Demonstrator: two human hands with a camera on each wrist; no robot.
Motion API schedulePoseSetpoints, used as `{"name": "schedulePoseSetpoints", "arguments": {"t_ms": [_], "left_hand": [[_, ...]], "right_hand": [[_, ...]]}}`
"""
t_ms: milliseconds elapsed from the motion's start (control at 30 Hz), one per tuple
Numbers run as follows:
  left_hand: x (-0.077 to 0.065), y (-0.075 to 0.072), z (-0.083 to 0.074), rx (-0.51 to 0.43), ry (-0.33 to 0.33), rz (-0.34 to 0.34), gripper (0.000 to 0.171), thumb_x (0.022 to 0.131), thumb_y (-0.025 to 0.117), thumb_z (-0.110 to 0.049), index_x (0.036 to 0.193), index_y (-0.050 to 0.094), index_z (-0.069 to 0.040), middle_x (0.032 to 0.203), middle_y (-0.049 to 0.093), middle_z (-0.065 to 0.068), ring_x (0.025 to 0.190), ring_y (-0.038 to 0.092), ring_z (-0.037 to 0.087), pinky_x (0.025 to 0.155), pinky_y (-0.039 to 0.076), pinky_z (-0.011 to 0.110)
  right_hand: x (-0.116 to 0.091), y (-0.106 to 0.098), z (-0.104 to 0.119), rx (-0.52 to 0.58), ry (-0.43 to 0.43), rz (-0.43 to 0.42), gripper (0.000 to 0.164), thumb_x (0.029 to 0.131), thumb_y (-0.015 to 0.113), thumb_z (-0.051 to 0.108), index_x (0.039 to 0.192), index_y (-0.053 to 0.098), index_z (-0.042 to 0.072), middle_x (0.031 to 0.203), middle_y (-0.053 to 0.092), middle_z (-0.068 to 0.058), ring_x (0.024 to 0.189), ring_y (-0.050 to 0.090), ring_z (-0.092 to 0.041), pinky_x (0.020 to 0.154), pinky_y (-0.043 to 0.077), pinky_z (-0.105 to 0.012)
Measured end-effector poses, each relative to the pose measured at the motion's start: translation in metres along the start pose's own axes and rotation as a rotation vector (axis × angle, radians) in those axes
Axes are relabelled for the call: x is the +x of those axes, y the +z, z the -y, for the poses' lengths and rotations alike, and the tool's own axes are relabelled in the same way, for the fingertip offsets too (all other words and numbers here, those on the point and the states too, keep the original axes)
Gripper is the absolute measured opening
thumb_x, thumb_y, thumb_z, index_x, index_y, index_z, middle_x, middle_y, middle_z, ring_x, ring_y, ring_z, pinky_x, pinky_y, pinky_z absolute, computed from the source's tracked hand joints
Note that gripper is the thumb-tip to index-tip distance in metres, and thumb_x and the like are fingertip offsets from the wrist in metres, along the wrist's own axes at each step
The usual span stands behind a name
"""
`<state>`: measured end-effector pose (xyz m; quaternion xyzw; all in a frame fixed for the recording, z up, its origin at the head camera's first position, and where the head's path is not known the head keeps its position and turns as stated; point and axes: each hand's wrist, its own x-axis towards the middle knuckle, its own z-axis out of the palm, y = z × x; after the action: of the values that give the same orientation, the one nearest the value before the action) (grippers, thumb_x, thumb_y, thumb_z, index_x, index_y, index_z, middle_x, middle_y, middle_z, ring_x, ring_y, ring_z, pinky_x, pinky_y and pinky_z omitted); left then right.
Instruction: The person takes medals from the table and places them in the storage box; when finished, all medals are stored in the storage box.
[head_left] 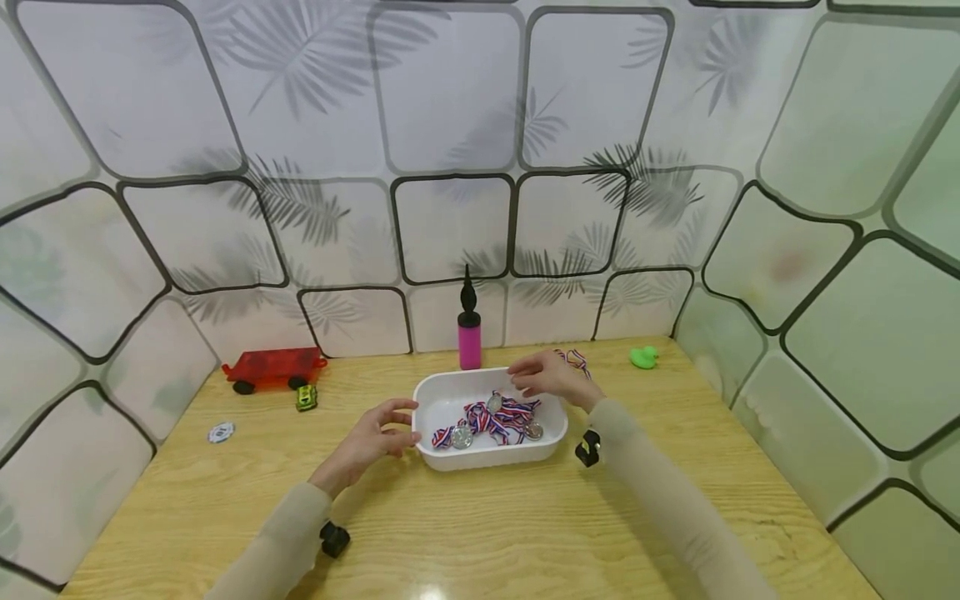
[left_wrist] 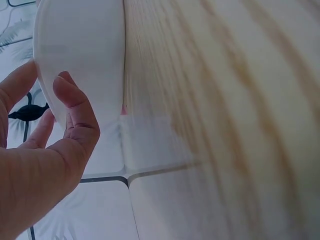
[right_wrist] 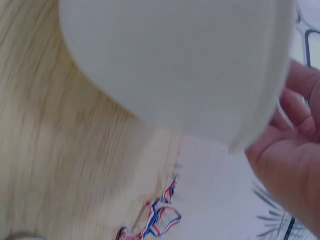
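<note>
A white plastic tub [head_left: 491, 457] stands on the wooden table, holding several silver medals [head_left: 461, 437] on red, white and blue ribbons [head_left: 480, 417]. My left hand [head_left: 375, 433] is at the tub's left end, its loosely bent fingers touching the rim. In the left wrist view the left thumb [left_wrist: 72, 95] lies against the tub's outer wall. Over the far right corner reaches my right hand [head_left: 553, 377], fingertips pointing inward above the medals. The right wrist view has this hand [right_wrist: 295, 130] right at the rim, its fingers partly hidden behind it.
Behind the tub stands a pink hand pump [head_left: 469, 343] with a black nozzle. Another striped ribbon [head_left: 574, 362] lies beyond the right hand. A green rubber duck [head_left: 643, 357] is at far right; a red toy wagon [head_left: 277, 368], small toy car [head_left: 306, 397] and poker chip [head_left: 221, 432] lie left.
</note>
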<state>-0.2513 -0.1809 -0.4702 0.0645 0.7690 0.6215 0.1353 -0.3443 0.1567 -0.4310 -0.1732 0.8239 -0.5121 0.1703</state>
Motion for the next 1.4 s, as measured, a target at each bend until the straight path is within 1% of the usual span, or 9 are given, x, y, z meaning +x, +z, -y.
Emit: {"name": "schedulePoseSetpoints", "arguments": {"t_ms": [133,333,467,667,767,867,1000,1133,1400], "left_hand": [[0.000,0.000,0.000,0.000,0.015,0.004,0.058,0.088,0.071,-0.009,0.140,0.046,-0.005,0.130,0.051,0.024,0.094,0.062,0.020,0.074,0.054,0.035],[0.000,0.002,0.000,-0.007,0.021,-0.002,0.059,0.087,0.073,-0.009,0.140,0.047,-0.005,0.128,0.052,0.023,0.092,0.063,0.019,0.074,0.055,0.034],[-0.001,0.002,0.000,-0.014,0.010,-0.004,0.060,0.086,0.073,-0.007,0.140,0.047,-0.004,0.127,0.052,0.022,0.090,0.063,0.018,0.074,0.055,0.034],[-0.002,0.002,0.000,-0.021,0.005,0.009,0.061,0.087,0.073,-0.008,0.141,0.046,-0.003,0.128,0.051,0.023,0.092,0.063,0.018,0.074,0.055,0.033],[-0.004,0.001,0.000,-0.024,0.000,0.010,0.061,0.087,0.073,-0.009,0.141,0.046,-0.004,0.129,0.051,0.023,0.092,0.063,0.018,0.074,0.055,0.033],[-0.005,0.001,0.001,-0.025,-0.005,0.007,0.060,0.088,0.072,-0.009,0.142,0.046,-0.005,0.130,0.050,0.023,0.092,0.063,0.018,0.074,0.055,0.034],[-0.006,0.000,0.000,-0.025,-0.009,0.002,0.059,0.088,0.072,-0.009,0.141,0.047,-0.006,0.130,0.050,0.024,0.090,0.063,0.018,0.074,0.055,0.034],[-0.006,0.000,0.001,-0.022,-0.008,-0.001,0.058,0.088,0.072,-0.009,0.141,0.047,-0.006,0.130,0.050,0.023,0.089,0.063,0.017,0.074,0.055,0.034],[-0.002,-0.001,0.002,-0.023,0.008,0.019,0.061,0.087,0.073,-0.010,0.142,0.046,-0.004,0.131,0.050,0.025,0.090,0.063,0.018,0.074,0.055,0.033]], "right_hand": [[-0.007,-0.011,-0.004,0.045,-0.047,0.039,0.038,0.094,0.064,0.008,0.127,0.057,-0.011,0.125,0.061,-0.031,0.109,0.062,-0.043,0.087,0.057,-0.041],[-0.020,-0.026,-0.008,0.033,-0.067,0.033,0.041,0.093,0.066,0.012,0.127,0.057,-0.010,0.126,0.060,-0.030,0.106,0.064,-0.035,0.085,0.057,-0.037],[-0.028,-0.037,-0.014,0.043,-0.083,0.041,0.042,0.093,0.065,0.011,0.127,0.056,-0.012,0.125,0.059,-0.032,0.109,0.061,-0.038,0.083,0.057,-0.034],[-0.043,-0.053,-0.027,0.015,-0.099,0.047,0.039,0.094,0.065,0.011,0.125,0.057,-0.012,0.124,0.059,-0.032,0.102,0.064,-0.020,0.081,0.055,-0.030],[-0.051,-0.060,-0.034,0.009,-0.096,0.052,0.035,0.094,0.064,0.010,0.123,0.059,-0.010,0.124,0.058,-0.033,0.100,0.064,-0.019,0.082,0.056,-0.034],[-0.057,-0.067,-0.043,0.005,-0.077,0.075,0.031,0.095,0.064,0.010,0.120,0.061,-0.008,0.115,0.065,-0.022,0.093,0.064,-0.018,0.080,0.055,-0.037],[-0.063,-0.075,-0.056,-0.012,-0.042,0.107,0.029,0.093,0.066,0.011,0.116,0.065,-0.006,0.112,0.069,-0.014,0.089,0.062,-0.011,0.077,0.053,-0.033],[-0.071,-0.078,-0.066,-0.064,-0.021,0.124,0.026,0.092,0.068,0.012,0.113,0.067,-0.004,0.118,0.065,-0.026,0.091,0.062,-0.010,0.079,0.053,-0.032],[-0.083,-0.082,-0.080,-0.046,-0.003,0.176,0.027,0.091,0.067,0.007,0.115,0.067,-0.006,0.122,0.065,-0.026,0.105,0.065,-0.022,0.085,0.054,-0.027]]}}
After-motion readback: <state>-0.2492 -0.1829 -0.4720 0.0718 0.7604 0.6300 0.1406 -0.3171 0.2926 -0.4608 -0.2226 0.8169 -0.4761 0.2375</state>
